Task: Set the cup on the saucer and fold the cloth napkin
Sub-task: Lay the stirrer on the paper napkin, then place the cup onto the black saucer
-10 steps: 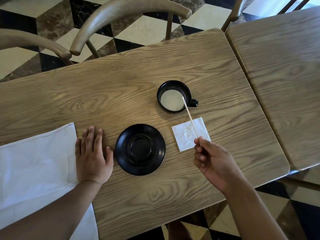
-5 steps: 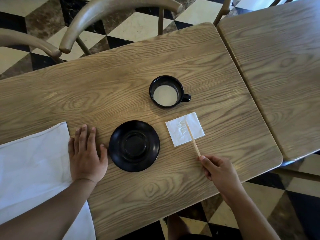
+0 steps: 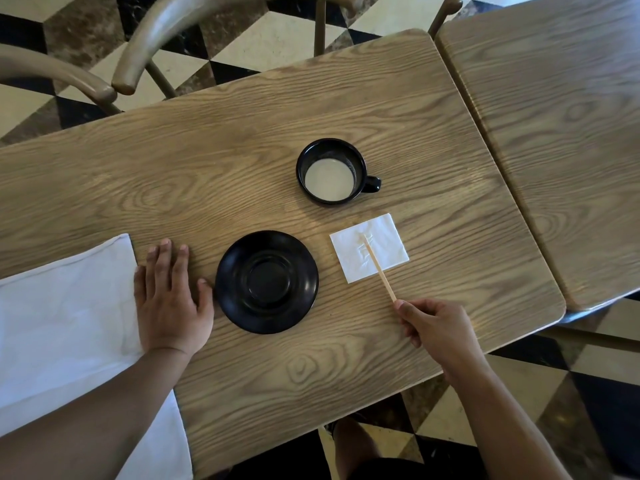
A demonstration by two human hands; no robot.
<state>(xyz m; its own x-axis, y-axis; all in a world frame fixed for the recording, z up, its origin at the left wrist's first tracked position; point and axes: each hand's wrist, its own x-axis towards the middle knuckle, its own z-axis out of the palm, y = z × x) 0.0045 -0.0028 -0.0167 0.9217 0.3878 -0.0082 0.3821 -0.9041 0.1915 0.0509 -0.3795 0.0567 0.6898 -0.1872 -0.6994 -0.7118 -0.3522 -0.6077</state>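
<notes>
A black cup (image 3: 333, 172) holding a pale milky drink stands on the wooden table (image 3: 242, 140), handle to the right. Nearer me lies an empty black saucer (image 3: 266, 281), apart from the cup. A white cloth napkin (image 3: 65, 323) is spread flat at the left edge. My left hand (image 3: 170, 299) rests palm down between the cloth and the saucer, fingers apart, thumb close to the saucer rim. My right hand (image 3: 437, 327) pinches the near end of a thin wooden stir stick (image 3: 379, 269), whose far tip rests on a small white paper napkin (image 3: 369, 247).
A second wooden table (image 3: 561, 133) adjoins on the right with a narrow gap. Two curved wooden chair backs (image 3: 166, 32) stand beyond the far edge. Checkered tile floor (image 3: 263, 39) surrounds the tables. My leg shows below the near edge.
My right hand drew the stir stick out of the cup and lowered it toward me, laying its tip on the paper napkin. My left hand stayed flat on the table.
</notes>
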